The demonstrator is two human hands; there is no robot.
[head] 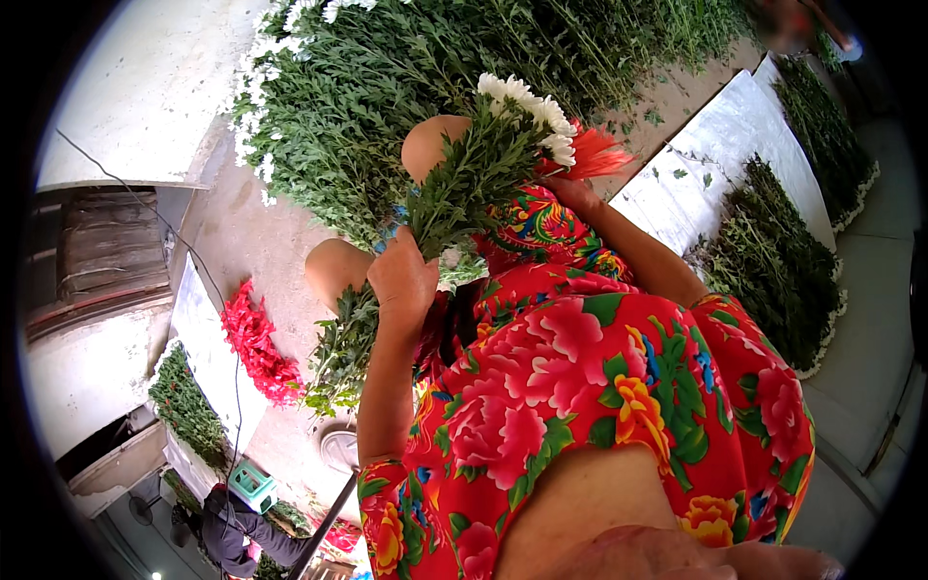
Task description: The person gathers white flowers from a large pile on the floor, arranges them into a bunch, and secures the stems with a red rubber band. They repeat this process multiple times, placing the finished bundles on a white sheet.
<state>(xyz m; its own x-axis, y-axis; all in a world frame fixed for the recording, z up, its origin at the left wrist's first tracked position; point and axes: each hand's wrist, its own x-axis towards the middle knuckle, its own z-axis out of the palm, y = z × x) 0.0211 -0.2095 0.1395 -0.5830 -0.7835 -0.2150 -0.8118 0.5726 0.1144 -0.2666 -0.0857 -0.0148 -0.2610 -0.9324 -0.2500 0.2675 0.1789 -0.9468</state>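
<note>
My left hand (403,271) is closed around the leafy stems of a bunch of white chrysanthemums (471,174). The bunch lies slanted above my lap, its white heads (533,109) pointing up and to the right. Cut lower ends and leaves (348,341) show below and left of that hand. Beyond the heads is my right hand (573,192), beside a tuft of red strip-like or mesh material (596,154). Its fingers are mostly hidden, so its grip on the red material is unclear.
A large heap of chrysanthemum stems (348,123) lies beyond my knees. Flower bunches (776,268) rest on white sheets (732,138) at right. Red strips (261,341) lie on the floor at left. A person (239,529) is near a green plastic stool (251,487).
</note>
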